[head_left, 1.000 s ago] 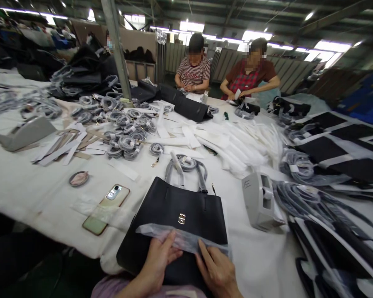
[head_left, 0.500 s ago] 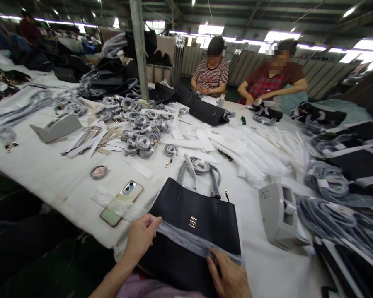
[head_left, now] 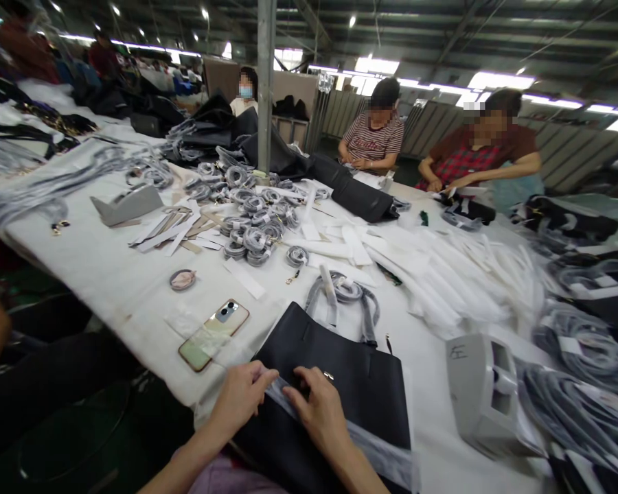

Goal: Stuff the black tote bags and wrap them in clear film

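A black handbag (head_left: 375,387) lies flat on the white-covered table at my front, its plastic-wrapped handles (head_left: 371,322) stretched away from me. Across its front runs a translucent plastic-wrapped strip (head_left: 378,453). At the bag's left edge, my left hand (head_left: 242,394) is closed in a pinch on the strip's end. My right hand (head_left: 316,412) is close beside it, over the strip, with thumb and fingers apart. Its fingertips partly cover the gold emblem (head_left: 328,375). Whether the right fingertips press on the strip or only hover, I cannot tell.
A phone (head_left: 213,335) and a small round dish (head_left: 182,278) lie to the left. Tape dispensers (head_left: 476,391) stand right and far left. Coiled wrapped straps (head_left: 257,239), white strips (head_left: 432,261) and black bags cover the table beyond. Several people work across it near a post (head_left: 264,89).
My right hand has left the strip's right part and moved left, close to my left hand. The left hand keeps its pinch. The view has shifted, and another person shows behind the post.
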A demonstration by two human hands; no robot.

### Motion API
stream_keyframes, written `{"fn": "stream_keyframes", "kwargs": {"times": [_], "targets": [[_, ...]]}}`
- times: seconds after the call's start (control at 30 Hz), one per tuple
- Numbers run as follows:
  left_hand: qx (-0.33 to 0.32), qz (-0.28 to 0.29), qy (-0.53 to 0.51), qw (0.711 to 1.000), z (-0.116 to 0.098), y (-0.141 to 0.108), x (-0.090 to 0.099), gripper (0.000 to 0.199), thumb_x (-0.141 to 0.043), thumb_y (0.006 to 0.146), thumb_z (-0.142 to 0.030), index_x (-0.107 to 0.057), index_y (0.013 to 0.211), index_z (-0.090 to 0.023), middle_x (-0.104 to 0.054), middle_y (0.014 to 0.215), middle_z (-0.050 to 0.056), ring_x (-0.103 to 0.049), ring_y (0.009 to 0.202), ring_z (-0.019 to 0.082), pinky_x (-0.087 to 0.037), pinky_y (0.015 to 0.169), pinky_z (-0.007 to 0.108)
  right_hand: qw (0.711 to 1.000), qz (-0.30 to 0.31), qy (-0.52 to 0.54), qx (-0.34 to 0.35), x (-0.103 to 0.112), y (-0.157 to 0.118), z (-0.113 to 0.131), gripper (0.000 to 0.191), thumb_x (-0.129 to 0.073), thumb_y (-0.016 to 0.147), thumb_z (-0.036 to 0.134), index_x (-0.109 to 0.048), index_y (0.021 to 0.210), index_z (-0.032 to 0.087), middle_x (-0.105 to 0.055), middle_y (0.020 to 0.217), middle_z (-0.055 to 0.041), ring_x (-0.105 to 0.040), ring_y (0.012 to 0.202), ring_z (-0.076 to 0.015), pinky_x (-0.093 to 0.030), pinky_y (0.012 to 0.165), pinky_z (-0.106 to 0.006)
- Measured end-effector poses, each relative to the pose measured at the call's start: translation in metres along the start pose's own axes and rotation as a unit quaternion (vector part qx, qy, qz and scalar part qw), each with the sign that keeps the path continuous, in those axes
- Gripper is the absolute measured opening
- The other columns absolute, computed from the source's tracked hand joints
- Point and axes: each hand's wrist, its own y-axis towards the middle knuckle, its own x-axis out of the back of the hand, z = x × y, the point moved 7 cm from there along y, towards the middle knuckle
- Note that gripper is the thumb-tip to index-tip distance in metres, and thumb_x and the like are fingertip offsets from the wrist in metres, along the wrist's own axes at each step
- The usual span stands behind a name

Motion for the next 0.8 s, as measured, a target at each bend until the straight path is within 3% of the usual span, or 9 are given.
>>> {"fn": "stream_keyframes", "kwargs": {"times": [0.1,0.27,0.47,0.8], "targets": [[0.004,-0.005,-0.018,1.000,0.001,0.001,0.000,0.039,-0.051,0.081,-0.053,-0.054,0.062,-0.020,-0.056,0.048,-0.005,-0.053,0.038,0.012,-0.037,0.042,0.022,0.999,0.033,0.017,-0.020,-0.014,0.002,-0.002,0.011,-0.061,0.086,0.032,-0.065,0.087,0.022,-0.062,0.073,-0.0001,-0.059,0.066,-0.0163,-0.041,0.062,-0.027],[-0.005,0.046,-0.034,0.998,0.000,0.002,-0.006,0.024,-0.064,0.071,-0.041,-0.059,0.067,-0.018,-0.061,0.056,-0.004,-0.060,0.046,0.013,-0.039,0.044,0.022,0.998,0.021,0.042,-0.040,-0.015,-0.004,-0.007,0.023,-0.051,0.091,0.034,-0.060,0.074,0.021,-0.062,0.073,0.0001,-0.059,0.067,-0.0152,-0.038,0.062,-0.025],[0.046,0.080,-0.070,0.993,0.010,0.001,-0.009,0.026,-0.055,0.076,-0.042,-0.055,0.066,-0.018,-0.062,0.054,-0.002,-0.056,0.041,0.012,-0.036,0.038,0.019,0.998,-0.009,0.043,-0.040,-0.012,-0.001,-0.005,0.026,-0.045,0.093,0.034,-0.058,0.074,0.022,-0.062,0.070,0.0006,-0.059,0.063,-0.0147,-0.039,0.060,-0.024],[0.018,0.132,-0.109,0.985,0.013,0.002,-0.011,0.035,-0.038,0.086,-0.048,-0.051,0.073,-0.018,-0.059,0.050,-0.002,-0.052,0.036,0.009,-0.033,0.035,0.017,0.999,-0.026,-0.017,-0.030,-0.015,0.002,-0.008,0.045,-0.027,0.100,0.039,-0.052,0.066,0.022,-0.057,0.062,0.0002,-0.054,0.056,-0.0143,-0.034,0.054,-0.026]]}}
